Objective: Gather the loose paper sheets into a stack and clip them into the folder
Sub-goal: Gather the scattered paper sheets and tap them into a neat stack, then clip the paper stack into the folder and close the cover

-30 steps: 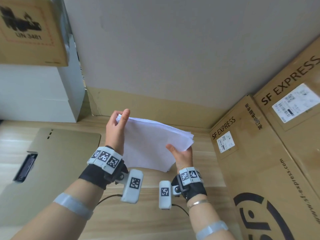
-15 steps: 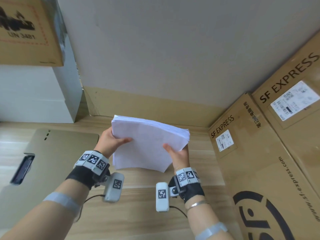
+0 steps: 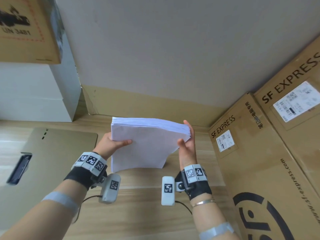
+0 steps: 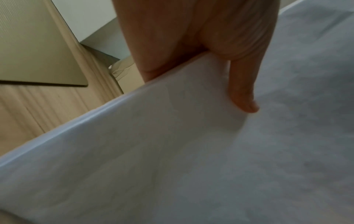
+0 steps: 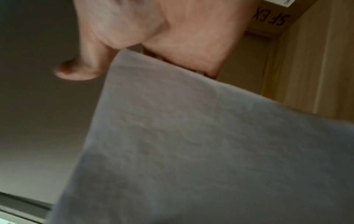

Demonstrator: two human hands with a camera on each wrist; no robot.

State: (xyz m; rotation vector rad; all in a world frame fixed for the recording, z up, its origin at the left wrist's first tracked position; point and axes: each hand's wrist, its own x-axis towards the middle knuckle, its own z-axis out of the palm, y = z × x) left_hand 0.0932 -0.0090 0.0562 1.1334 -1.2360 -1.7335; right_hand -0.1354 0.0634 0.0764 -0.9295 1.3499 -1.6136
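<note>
A thick stack of white paper sheets stands upright on its lower edge on the wooden table. My left hand grips the stack's left edge, thumb lying on the front sheet and fingers hidden behind. My right hand lies flat against the stack's upper right edge with fingers straight; in the right wrist view its thumb stands off the paper. The tan folder lies open and flat to the left, with its black clip at the left side.
Large SF Express cardboard boxes crowd the right side of the table. A white box with a brown carton on top stands at the back left. A cardboard panel closes off the back.
My left hand came down from the stack's top left corner to grip its left edge. My right hand slid up the right edge and straightened its fingers. The sheets now line up more squarely.
</note>
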